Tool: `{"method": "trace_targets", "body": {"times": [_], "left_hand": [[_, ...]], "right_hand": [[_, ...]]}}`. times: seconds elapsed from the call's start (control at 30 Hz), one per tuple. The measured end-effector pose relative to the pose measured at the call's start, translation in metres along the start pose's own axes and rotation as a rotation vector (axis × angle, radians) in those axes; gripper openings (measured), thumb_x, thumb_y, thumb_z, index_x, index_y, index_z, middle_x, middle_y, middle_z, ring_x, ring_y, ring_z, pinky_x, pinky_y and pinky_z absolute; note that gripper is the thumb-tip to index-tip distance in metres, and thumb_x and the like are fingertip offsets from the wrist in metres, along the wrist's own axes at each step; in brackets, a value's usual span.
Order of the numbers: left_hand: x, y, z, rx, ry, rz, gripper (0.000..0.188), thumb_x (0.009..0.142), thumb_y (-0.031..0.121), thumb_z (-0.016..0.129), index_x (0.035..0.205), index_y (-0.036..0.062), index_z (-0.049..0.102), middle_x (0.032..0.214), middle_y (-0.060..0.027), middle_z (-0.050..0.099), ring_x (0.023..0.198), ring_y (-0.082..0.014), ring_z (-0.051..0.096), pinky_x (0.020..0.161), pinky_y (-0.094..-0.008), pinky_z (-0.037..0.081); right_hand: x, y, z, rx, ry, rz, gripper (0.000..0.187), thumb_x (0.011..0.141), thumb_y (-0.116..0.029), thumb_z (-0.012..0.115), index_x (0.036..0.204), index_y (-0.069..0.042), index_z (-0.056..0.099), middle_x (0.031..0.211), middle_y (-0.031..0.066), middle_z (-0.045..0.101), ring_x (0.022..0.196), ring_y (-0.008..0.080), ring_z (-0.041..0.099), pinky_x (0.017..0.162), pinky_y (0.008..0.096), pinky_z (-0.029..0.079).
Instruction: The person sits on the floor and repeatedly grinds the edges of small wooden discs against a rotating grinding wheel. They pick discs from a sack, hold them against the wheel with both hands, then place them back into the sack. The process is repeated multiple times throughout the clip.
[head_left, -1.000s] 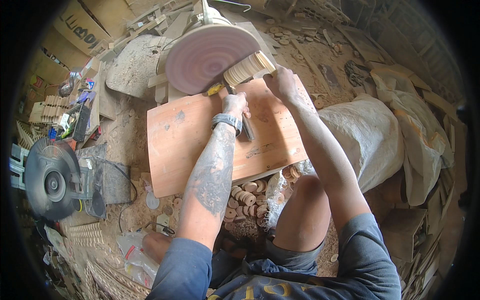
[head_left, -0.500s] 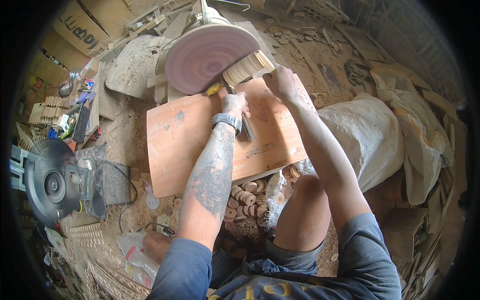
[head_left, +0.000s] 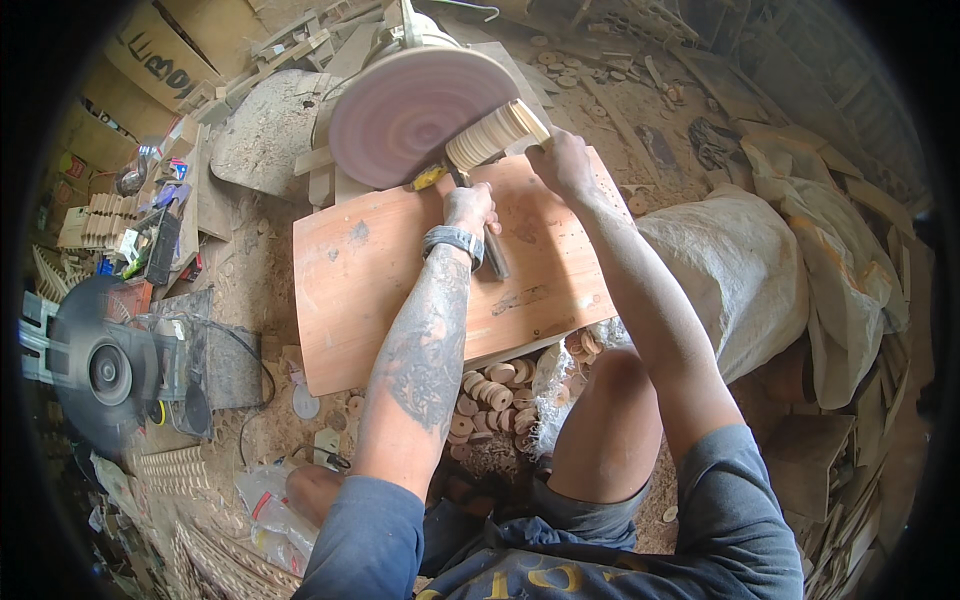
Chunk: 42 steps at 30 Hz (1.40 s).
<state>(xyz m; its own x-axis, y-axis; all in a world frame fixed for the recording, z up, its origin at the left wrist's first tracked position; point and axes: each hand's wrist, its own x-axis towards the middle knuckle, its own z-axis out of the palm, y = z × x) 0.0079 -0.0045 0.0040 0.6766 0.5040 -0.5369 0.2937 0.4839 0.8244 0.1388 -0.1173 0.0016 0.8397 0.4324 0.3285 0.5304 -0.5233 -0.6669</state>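
My left hand point(head_left: 470, 208) is closed around a dark bar tool point(head_left: 496, 262) with a yellow piece at its far end, over the wooden board. A row of pale round wooden discs point(head_left: 488, 138), packed face to face, lies slantwise against the lower right of a large reddish sanding disc point(head_left: 420, 115), whose face looks blurred. At the right end of the row, my right hand point(head_left: 562, 165) is closed on a flat wooden end piece; its fingertips are partly hidden. The wide wooden board point(head_left: 390, 290) lies beneath both hands.
Loose wooden discs point(head_left: 490, 392) are heaped below the board's near edge. At left stands a circular saw point(head_left: 105, 370) with a blurred blade and a cable. White sacks point(head_left: 725, 270) bulge at right. Tools and boxes point(head_left: 160, 240) crowd the far left; scraps and dust cover the floor.
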Motion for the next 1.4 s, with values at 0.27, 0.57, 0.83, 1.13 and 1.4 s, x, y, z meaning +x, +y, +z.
{"method": "trace_targets", "body": {"times": [0.27,0.57,0.83,1.13,1.4], "left_hand": [[0.0,0.0,0.001,0.011,0.015,0.0,0.008,0.095,0.012,0.051,0.098,0.0045,0.053,0.063,0.0002,0.042,0.044,-0.0106,0.036,0.041,-0.0317,0.033],[0.002,-0.002,0.0,-0.002,0.003,0.01,0.008,0.096,0.012,0.051,0.097,0.0046,0.053,0.062,0.0011,0.041,0.043,-0.0098,0.034,0.042,-0.0315,0.032],[0.001,-0.001,0.0,0.005,-0.001,0.006,0.009,0.096,0.013,0.051,0.097,0.0042,0.053,0.062,0.0012,0.041,0.043,-0.0095,0.034,0.042,-0.0309,0.032],[0.003,-0.002,0.002,0.012,0.027,0.017,0.009,0.095,0.012,0.051,0.089,0.0047,0.052,0.06,-0.0001,0.042,0.042,-0.0109,0.036,0.04,-0.0318,0.033],[0.002,-0.002,0.003,0.013,0.024,0.004,0.009,0.096,0.012,0.05,0.096,0.0044,0.054,0.061,0.001,0.041,0.043,-0.0096,0.035,0.042,-0.0311,0.033]], "right_hand": [[-0.002,-0.007,-0.006,-0.01,-0.018,0.016,0.025,0.082,-0.021,0.061,0.093,0.001,0.066,0.087,0.0255,0.068,0.087,0.0418,0.066,0.08,0.048,0.051],[-0.001,-0.005,-0.005,0.01,-0.032,0.026,0.025,0.083,-0.022,0.061,0.093,0.001,0.065,0.087,0.0246,0.069,0.088,0.0409,0.066,0.081,0.0477,0.051],[-0.002,-0.007,-0.005,0.009,-0.024,0.022,0.025,0.083,-0.021,0.061,0.092,0.001,0.065,0.085,0.0245,0.069,0.086,0.041,0.067,0.08,0.0471,0.052],[-0.007,-0.014,-0.014,0.053,-0.064,0.067,0.027,0.082,-0.018,0.062,0.098,0.003,0.066,0.087,0.0258,0.069,0.086,0.0415,0.067,0.079,0.0467,0.052],[-0.003,-0.011,-0.01,0.007,-0.048,0.045,0.026,0.081,-0.018,0.063,0.096,0.003,0.067,0.088,0.0261,0.068,0.087,0.042,0.067,0.08,0.0472,0.052]]}}
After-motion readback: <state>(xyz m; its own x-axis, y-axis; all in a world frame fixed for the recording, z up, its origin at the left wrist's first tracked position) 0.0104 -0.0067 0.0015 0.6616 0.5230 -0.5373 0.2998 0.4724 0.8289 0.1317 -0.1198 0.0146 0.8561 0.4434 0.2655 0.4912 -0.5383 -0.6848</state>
